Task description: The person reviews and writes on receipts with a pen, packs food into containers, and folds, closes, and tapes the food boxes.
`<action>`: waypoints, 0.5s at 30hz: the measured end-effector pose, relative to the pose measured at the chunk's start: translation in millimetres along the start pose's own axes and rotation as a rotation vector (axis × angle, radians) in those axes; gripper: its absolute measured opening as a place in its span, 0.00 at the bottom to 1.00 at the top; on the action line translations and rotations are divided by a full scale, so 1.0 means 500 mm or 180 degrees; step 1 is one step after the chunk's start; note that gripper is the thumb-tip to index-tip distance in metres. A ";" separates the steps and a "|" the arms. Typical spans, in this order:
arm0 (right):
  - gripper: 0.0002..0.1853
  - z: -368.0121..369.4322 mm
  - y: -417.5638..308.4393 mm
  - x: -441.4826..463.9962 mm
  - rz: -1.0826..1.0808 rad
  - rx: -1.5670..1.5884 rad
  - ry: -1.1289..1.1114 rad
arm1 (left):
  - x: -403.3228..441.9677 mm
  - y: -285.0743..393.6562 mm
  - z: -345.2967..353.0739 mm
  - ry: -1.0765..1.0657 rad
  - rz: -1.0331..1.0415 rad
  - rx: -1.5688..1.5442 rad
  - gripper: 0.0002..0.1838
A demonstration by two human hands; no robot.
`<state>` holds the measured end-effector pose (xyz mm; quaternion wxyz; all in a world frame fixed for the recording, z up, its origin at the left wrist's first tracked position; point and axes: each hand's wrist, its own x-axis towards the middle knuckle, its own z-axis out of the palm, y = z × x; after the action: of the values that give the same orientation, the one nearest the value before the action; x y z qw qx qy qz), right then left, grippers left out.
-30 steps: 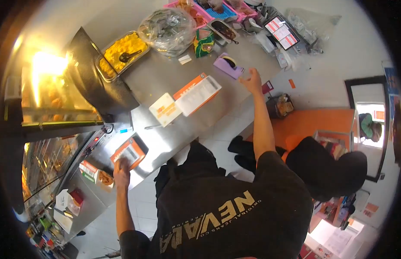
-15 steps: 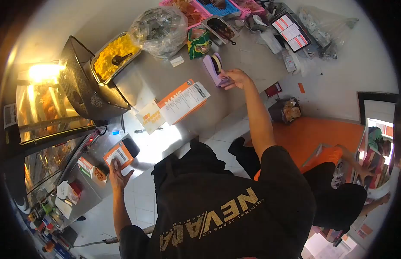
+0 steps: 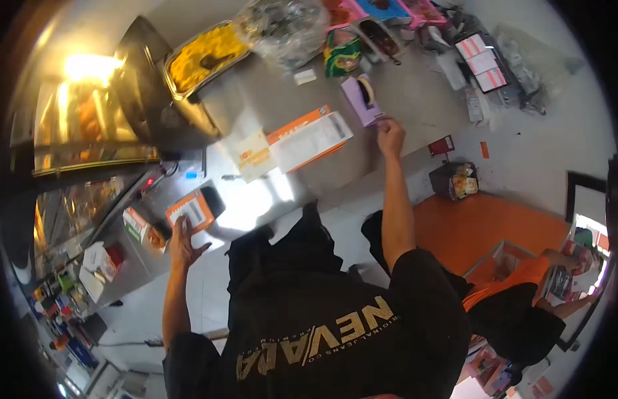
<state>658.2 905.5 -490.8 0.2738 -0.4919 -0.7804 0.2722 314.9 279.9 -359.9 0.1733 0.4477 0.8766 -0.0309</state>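
Observation:
My right hand is closed, its fingertips pinched at the cutter end of a lilac tape dispenser, where the end of the adhesive tape is. The strip itself is too fine to make out. A pale tape roll sits in the dispenser. My left hand lies with its fingers on the label of an orange-and-white box, thumb spread away from it. Beside that box stands an open carton with fried food showing. A larger orange box with a white paper on it lies on the steel counter.
A tray of yellow food with a dark scoop stands at the back left, near a lit glass display. A plastic bag and a screen sit farther along. Another person in orange is at the right.
My right hand has gone from loosely extended fingers to a closed pinch at the dispenser's end. My left hand stays on the box. The whole view has shifted slightly.

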 end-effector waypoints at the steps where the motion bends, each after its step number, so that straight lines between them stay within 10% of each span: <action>1: 0.12 -0.020 -0.009 -0.006 -0.0356 -0.0530 0.0199 | -0.003 -0.022 0.012 0.0048 0.0138 -0.0116 0.58; 6: 0.10 -0.074 -0.119 -0.142 0.0614 0.1256 0.0400 | -0.004 -0.039 0.000 0.0684 0.0645 -0.0440 0.43; 15: 0.12 0.276 -0.760 -0.699 0.1055 0.2338 -0.2333 | 0.003 -0.148 0.118 0.1324 0.1260 -0.0964 0.36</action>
<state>455.2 423.9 -379.8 0.0910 -0.3532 -0.5903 0.7201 271.8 224.5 -423.3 0.0577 0.5754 0.7838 0.2263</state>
